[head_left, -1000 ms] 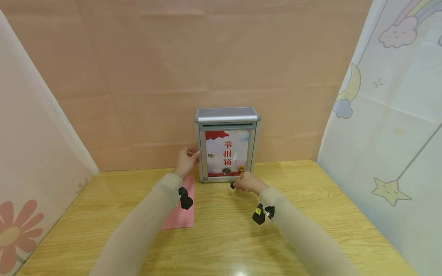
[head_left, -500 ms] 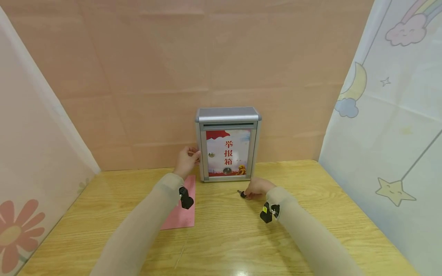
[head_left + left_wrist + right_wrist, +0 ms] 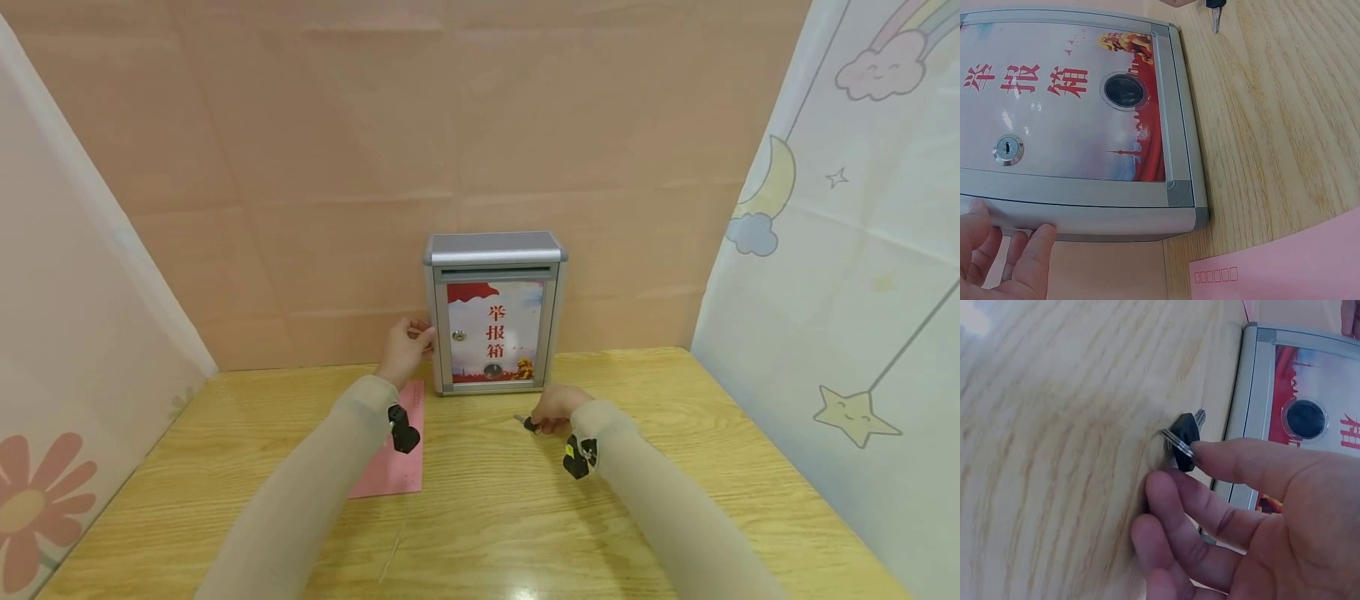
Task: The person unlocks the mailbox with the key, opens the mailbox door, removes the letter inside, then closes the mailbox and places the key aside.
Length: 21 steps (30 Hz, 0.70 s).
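My right hand (image 3: 558,408) pinches a key (image 3: 1186,434) with a black head between thumb and index finger, just above the table in front of the box's lower right corner. A small metal ring (image 3: 1177,444) hangs from the key's head, and its shaft points left in the head view. The silver box (image 3: 495,242) stands upright, its front panel printed with red characters. My left hand (image 3: 405,350) rests its fingertips against the box's left side. In the left wrist view the round lock (image 3: 1008,149) on the panel shows a vertical keyhole.
A pink envelope (image 3: 397,467) lies on the wooden table (image 3: 480,533) under the left forearm. A peach backdrop (image 3: 480,125) hangs right behind the box. Printed side sheets flank the table. A narrow slot (image 3: 495,273) runs across the box's top front.
My right hand has drawn back from the box's bottom edge, to the right and nearer, carrying the key. My left hand stays at the box's side.
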Each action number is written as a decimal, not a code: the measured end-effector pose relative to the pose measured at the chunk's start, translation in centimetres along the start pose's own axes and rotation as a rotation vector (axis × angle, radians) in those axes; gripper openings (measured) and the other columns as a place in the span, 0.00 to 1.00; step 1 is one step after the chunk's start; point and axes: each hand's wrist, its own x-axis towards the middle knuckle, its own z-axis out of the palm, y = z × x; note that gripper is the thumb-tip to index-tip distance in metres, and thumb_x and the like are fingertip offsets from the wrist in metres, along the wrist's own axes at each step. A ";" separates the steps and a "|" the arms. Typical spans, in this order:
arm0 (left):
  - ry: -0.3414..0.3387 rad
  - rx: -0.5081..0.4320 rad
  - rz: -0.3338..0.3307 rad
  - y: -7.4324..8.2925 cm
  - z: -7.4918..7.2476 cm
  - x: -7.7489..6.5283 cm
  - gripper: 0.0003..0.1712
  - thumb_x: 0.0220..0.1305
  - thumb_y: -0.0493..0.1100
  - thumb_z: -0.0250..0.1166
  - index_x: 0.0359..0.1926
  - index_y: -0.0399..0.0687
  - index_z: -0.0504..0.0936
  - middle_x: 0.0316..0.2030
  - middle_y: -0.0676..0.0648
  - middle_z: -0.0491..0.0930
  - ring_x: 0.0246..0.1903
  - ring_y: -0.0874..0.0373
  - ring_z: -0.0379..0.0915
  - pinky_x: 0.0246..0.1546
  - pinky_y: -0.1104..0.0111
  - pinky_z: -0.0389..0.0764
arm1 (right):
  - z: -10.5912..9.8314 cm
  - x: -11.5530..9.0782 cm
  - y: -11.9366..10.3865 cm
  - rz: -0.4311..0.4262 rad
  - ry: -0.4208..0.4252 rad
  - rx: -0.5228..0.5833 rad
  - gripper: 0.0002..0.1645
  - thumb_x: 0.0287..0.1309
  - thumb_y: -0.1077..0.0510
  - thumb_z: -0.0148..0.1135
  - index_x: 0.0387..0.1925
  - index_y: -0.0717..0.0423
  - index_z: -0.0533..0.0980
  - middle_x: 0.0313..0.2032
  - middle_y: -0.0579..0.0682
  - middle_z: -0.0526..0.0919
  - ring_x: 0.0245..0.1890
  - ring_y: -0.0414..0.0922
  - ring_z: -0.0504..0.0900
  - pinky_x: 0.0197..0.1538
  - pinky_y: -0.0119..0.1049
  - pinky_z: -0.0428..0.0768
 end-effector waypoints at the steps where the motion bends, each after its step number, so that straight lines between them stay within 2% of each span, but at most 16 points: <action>1: 0.002 -0.004 0.000 0.0 0.0 0.0 0.13 0.72 0.38 0.55 0.51 0.33 0.69 0.43 0.39 0.72 0.41 0.50 0.74 0.54 0.52 0.79 | 0.0 0.1 0.0 0.000 -0.002 -0.008 0.09 0.58 0.60 0.62 0.25 0.59 0.82 0.22 0.48 0.83 0.21 0.38 0.74 0.27 0.27 0.74; 9: 0.016 0.011 0.010 0.0 0.0 0.1 0.13 0.71 0.38 0.56 0.50 0.32 0.69 0.43 0.39 0.73 0.39 0.51 0.75 0.53 0.51 0.79 | 0.3 0.5 -0.1 0.015 0.010 -0.040 0.09 0.59 0.60 0.59 0.25 0.58 0.80 0.23 0.48 0.82 0.23 0.40 0.76 0.27 0.28 0.75; 21: 0.006 -0.010 0.001 -0.1 -0.1 0.2 0.14 0.71 0.38 0.56 0.51 0.32 0.69 0.44 0.38 0.72 0.40 0.50 0.75 0.55 0.50 0.78 | 0.3 0.3 0.0 0.008 0.006 -0.010 0.11 0.58 0.62 0.59 0.21 0.58 0.80 0.19 0.47 0.79 0.20 0.39 0.72 0.23 0.26 0.70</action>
